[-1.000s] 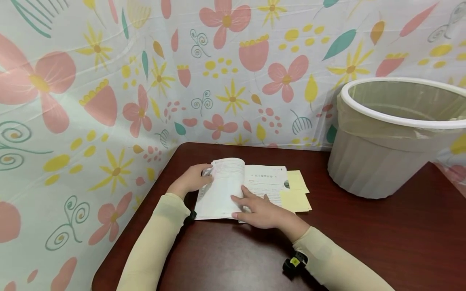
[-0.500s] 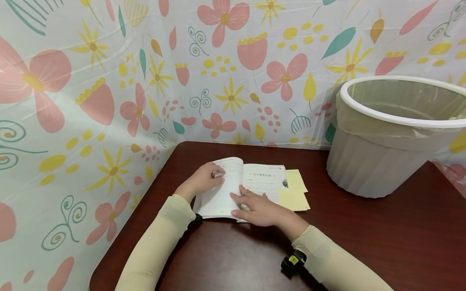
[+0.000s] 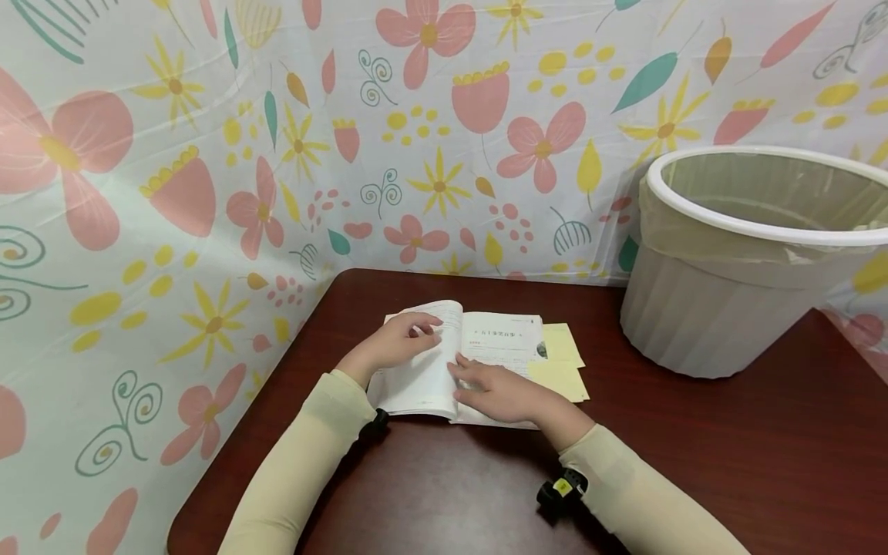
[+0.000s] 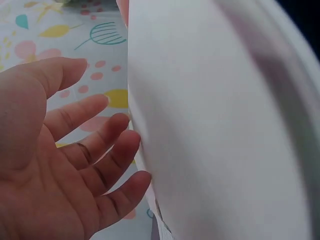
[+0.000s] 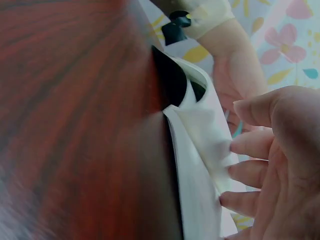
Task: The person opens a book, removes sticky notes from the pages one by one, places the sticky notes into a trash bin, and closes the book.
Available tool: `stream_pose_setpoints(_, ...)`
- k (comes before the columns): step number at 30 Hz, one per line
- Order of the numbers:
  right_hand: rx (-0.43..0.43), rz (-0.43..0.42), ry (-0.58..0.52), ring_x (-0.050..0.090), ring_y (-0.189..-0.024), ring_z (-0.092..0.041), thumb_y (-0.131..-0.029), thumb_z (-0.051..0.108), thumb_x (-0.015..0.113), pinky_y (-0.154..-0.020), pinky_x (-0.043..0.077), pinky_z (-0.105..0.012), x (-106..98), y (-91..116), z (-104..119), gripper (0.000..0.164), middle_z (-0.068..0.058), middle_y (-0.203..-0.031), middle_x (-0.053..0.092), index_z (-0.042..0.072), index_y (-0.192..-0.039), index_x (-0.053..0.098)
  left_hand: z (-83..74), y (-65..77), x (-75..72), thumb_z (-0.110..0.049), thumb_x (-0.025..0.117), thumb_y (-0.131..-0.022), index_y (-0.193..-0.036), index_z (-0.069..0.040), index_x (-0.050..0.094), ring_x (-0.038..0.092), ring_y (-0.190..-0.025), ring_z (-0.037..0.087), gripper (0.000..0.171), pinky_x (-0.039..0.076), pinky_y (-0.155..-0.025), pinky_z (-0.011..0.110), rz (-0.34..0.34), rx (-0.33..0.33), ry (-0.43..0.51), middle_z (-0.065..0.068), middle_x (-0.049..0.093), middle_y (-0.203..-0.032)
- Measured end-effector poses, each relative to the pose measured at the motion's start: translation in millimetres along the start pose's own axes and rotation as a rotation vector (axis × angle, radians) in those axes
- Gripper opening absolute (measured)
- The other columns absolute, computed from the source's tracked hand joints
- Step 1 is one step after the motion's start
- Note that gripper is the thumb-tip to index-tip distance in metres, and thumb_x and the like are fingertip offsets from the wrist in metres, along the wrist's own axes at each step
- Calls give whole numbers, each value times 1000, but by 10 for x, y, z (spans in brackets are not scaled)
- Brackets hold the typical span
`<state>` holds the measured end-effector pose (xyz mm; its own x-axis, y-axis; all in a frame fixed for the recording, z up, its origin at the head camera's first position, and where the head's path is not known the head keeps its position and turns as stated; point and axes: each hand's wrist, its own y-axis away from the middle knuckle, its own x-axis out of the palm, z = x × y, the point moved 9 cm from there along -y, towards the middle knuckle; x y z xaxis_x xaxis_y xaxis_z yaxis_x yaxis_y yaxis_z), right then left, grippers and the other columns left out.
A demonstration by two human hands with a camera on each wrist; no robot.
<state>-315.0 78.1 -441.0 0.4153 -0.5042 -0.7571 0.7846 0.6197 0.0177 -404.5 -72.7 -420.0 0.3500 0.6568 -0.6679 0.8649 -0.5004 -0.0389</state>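
Floral cloth (image 3: 430,139) is biggest, hanging from 9 o'clock round thru 12 to 2. Next, dk red-brown table (image 3: 694,447), shiny nr 6 o'clock. Bin (image 3: 714,308), pale grey w/ white rim, stands on it at 2 o'clock from the book; its liner (image 3: 694,243) folds over the top. Cream sleeves (image 3: 298,455) come in from approx 7 and 5 o'clock. Book (image 3: 432,378) lies on table abt mid-view, both halves spread, L pages bowing up twd the fold. L hand (image 3: 398,339) is over the L page, at book's 10 o'clock; fingers loosely bent, apart, gripping nothing; can't tell if tips touch paper. R hand (image 3: 501,393) sits at 4 o'clock, over R half; fingers loose, nearly straight, tips appear to touch paper nr the fold, no grip. Yellow notes (image 3: 560,379) poke past R page's edge at 3 o'clock. Smallest: blk wrist gadget (image 3: 555,491) w/ yellow patch, below R cuff.
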Motion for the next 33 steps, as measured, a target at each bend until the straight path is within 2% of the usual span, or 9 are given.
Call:
stream_pose_setpoints(9, 58, 69, -84, 44, -154, -39, -108, 37, 54, -122, 35, -53, -147, 39, -161, 58, -15, -160, 55, 3, -155, 58, 27, -49, 53, -36, 67, -102, -150, -10, 64, 64, -111, 27, 54, 55, -88, 40, 104, -18, -16, 11, 67, -129)
stream_pose_setpoints(15, 39, 37, -96, 50, -149, -40, -109, 36, 53, -117, 40, -55, -360, 94, -314, 58, -21, -156, 58, -4, -151, 60, 34, -204, 76, -42, 64, -103, -144, -13, 69, 64, -117, 24, 51, 52, -99, 41, 213, -33, -152, 6, 68, -138)
stream_pose_setpoints(17, 44, 26, -98, 49, -149, -42, -109, 36, 53, -118, 39, -56, -432, 120, -374, 59, -22, -156, 57, -5, -151, 60, 47, -268, 64, -44, 63, -103, -139, -16, 73, 66, -109, 22, 47, 54, -93, 40, 242, -65, -174, 3, 70, -133)
stream_pose_setpoints(19, 66, 12, -114, 47, -151, -43, -109, 36, 54, -119, 38, -56, -501, 150, -439, 59, -22, -158, 56, -5, -151, 60, 41, -331, 51, -44, 64, -102, -132, -17, 76, 66, -97, 21, 42, 55, -84, 38, 268, -103, -169, 3, 71, -120)
stream_pose_setpoints(21, 85, -1, -121, 45, -151, -44, -109, 37, 54, -119, 37, -57, -569, 180, -495, 60, -22, -158, 55, -5, -151, 60, 24, -388, 55, -43, 64, -102, -123, -13, 77, 63, -85, 22, 39, 53, -74, 37, 300, -140, -136, 6, 69, -103)
stream_pose_setpoints(23, 101, -15, -132, 45, -151, -45, -108, 38, 55, -118, 37, -58, -631, 209, -547, 61, -23, -158, 55, -5, -151, 60, -2, -440, 60, -44, 64, -102, -116, -8, 76, 60, -80, 22, 40, 51, -70, 36, 324, -181, -124, 8, 65, -93)
stream_pose_setpoints(26, 104, -37, -126, 45, -150, -47, -108, 37, 55, -118, 37, -60, -707, 236, -622, 61, -25, -157, 55, -7, -150, 59, -40, -518, 81, -48, 64, -101, -109, -3, 72, 61, -77, 23, 46, 55, -71, 39, 348, -248, -157, 9, 64, -87)
stream_pose_setpoints(31, 152, -67, -131, 42, -152, -46, -108, 40, 56, -119, 35, -60, -800, 293, -755, 63, -24, -159, 53, -4, -153, 58, -74, -691, 123, -54, 61, -100, -100, -5, 72, 63, -71, 22, 50, 59, -78, 47, 355, -354, -266, 6, 62, -77)
stream_pose_setpoints(33, 183, -80, -141, 41, -153, -45, -107, 42, 57, -119, 34, -61, -829, 312, -798, 65, -23, -160, 52, -3, -154, 58, -115, -759, 132, -56, 60, -100, -99, -5, 72, 61, -69, 23, 52, 59, -80, 49, 347, -368, -296, 6, 61, -75)
